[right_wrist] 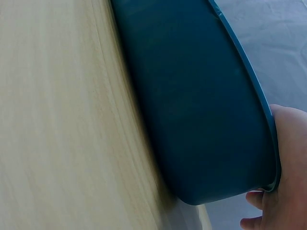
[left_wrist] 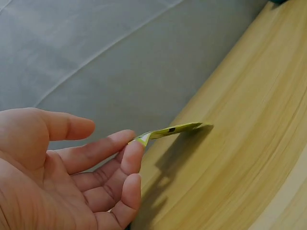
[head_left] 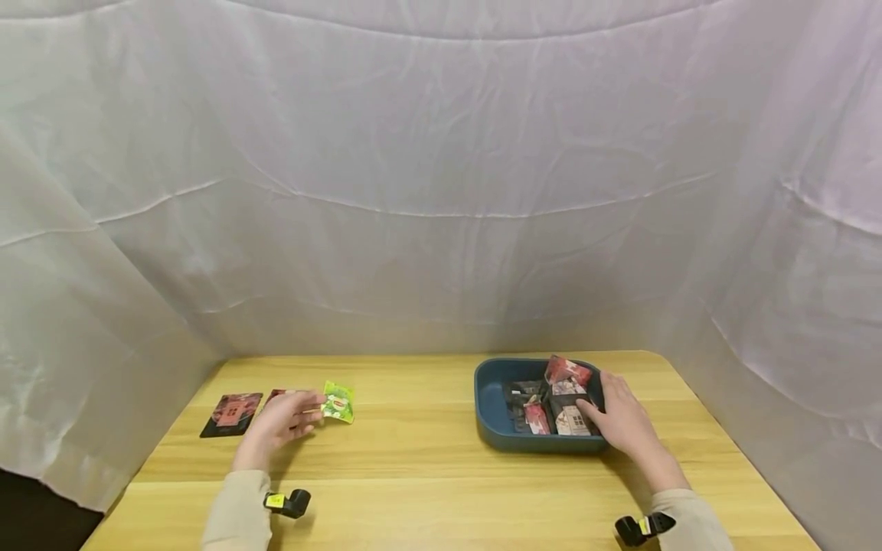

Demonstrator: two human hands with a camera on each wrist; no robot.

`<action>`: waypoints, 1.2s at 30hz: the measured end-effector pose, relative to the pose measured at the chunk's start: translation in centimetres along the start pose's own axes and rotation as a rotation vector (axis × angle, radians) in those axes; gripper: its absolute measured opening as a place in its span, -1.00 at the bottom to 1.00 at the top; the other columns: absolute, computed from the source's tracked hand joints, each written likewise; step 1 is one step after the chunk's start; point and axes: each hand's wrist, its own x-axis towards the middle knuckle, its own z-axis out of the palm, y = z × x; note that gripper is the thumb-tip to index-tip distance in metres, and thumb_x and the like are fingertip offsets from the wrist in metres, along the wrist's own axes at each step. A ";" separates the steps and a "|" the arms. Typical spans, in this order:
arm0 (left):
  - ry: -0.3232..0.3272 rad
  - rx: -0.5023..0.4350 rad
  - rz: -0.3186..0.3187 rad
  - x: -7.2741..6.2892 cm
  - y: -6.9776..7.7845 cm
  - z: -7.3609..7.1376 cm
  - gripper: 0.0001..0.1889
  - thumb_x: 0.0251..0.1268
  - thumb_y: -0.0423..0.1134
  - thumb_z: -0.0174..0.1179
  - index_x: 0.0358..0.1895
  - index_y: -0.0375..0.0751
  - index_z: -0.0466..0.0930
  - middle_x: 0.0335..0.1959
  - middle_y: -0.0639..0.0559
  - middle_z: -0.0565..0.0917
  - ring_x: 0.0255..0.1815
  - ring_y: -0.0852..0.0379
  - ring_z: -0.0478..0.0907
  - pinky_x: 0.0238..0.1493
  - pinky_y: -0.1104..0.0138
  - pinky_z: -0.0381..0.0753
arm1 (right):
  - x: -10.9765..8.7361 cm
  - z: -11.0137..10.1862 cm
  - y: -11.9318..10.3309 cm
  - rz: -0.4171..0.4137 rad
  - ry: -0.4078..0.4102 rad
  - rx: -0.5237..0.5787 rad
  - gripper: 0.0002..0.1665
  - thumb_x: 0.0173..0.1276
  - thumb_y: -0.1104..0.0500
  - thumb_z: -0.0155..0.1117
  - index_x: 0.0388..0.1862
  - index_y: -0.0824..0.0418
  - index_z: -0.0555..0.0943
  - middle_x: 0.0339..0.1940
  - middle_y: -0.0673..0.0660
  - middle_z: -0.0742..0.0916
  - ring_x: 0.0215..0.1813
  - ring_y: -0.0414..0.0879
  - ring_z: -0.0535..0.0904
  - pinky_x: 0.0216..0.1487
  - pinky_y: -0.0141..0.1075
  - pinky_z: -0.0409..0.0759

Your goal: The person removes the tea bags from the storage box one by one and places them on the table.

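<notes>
My left hand (head_left: 284, 417) is above the left part of the table, pinching a green-and-yellow tea sachet (head_left: 338, 402) by its edge. In the left wrist view the sachet (left_wrist: 175, 130) sits between the index and middle fingertips, seen nearly edge-on, while the thumb stands apart. A dark blue plastic bin (head_left: 492, 409) stands on the right, holding several dark, red and beige sachets (head_left: 569, 420). My right hand (head_left: 623, 417) grips the bin's right end, thumb over the rim and fingers outside. The right wrist view shows the bin's side wall (right_wrist: 192, 96) close up.
On the left of the wooden table (head_left: 413, 490) lies a dark red sachet (head_left: 230, 414). Another red sachet (head_left: 274, 395) is partly hidden behind my left hand. Pale curtains (head_left: 441, 229) hang around the table's back and sides.
</notes>
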 end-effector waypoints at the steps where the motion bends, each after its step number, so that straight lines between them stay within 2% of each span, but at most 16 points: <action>1: 0.006 0.014 -0.008 0.0 -0.1 -0.2 -0.51 0.56 -0.10 -0.12 0.34 -0.40 0.31 -0.08 0.10 0.71 -0.19 0.18 0.64 -0.21 0.34 0.63 | 0.0 0.0 0.0 -0.001 0.003 0.001 0.01 0.44 -0.16 0.11 0.47 0.57 0.03 0.43 0.59 0.23 0.47 0.46 0.07 0.39 0.35 0.14; 9: 0.067 0.134 -0.061 -0.1 -0.5 -0.7 -0.54 0.54 -0.10 -0.11 0.21 -0.43 0.48 -0.26 0.02 0.67 -0.38 0.19 0.59 -0.36 0.33 0.56 | 0.0 0.2 0.1 0.010 -0.003 0.014 0.01 0.44 -0.15 0.12 0.47 0.57 0.01 0.44 0.60 0.22 0.47 0.48 0.06 0.41 0.34 0.10; 17: 0.116 0.195 -0.072 0.0 -0.5 -0.4 -0.53 0.50 -0.12 -0.09 0.21 -0.46 0.46 -0.02 -0.17 0.64 -0.45 0.23 0.58 -0.41 0.34 0.52 | -0.1 0.0 0.0 0.018 -0.015 0.016 0.02 0.44 -0.17 0.09 0.47 0.57 0.00 0.44 0.60 0.20 0.48 0.48 0.04 0.43 0.34 0.07; 23: 0.129 0.246 -0.061 -0.4 0.0 -0.3 -0.51 0.48 -0.13 -0.08 0.25 -0.47 0.40 0.16 -0.35 0.55 -0.36 0.18 0.61 -0.34 0.31 0.55 | 0.0 0.0 0.0 0.019 -0.016 0.018 0.03 0.44 -0.18 0.09 0.48 0.57 -0.01 0.45 0.60 0.20 0.48 0.49 0.03 0.43 0.34 0.07; 30: 0.121 0.266 -0.042 -1.0 1.1 -0.3 -0.49 0.53 -0.13 -0.12 0.34 -0.47 0.26 0.00 -0.25 0.56 -0.28 0.13 0.57 -0.32 0.28 0.56 | 0.1 0.1 0.2 -0.001 0.008 0.005 0.00 0.45 -0.19 0.09 0.45 0.57 0.06 0.42 0.60 0.24 0.46 0.50 0.07 0.39 0.37 0.13; 33: 0.110 0.274 -0.005 -1.4 1.8 0.0 -0.43 0.55 -0.11 -0.14 0.40 -0.49 0.17 0.12 -0.33 0.51 -0.16 0.06 0.57 -0.23 0.25 0.59 | 0.1 0.1 0.2 0.004 0.007 0.007 -0.01 0.45 -0.17 0.08 0.46 0.58 0.05 0.43 0.60 0.23 0.47 0.49 0.06 0.39 0.37 0.12; 36: 0.097 0.304 0.033 -1.8 2.6 0.5 -0.38 0.55 -0.04 -0.14 0.44 -0.47 0.13 0.27 -0.41 0.42 0.01 -0.08 0.56 -0.10 0.19 0.59 | 0.1 0.1 0.1 0.010 -0.001 0.009 0.01 0.44 -0.17 0.09 0.46 0.58 0.03 0.44 0.60 0.21 0.47 0.49 0.05 0.40 0.37 0.11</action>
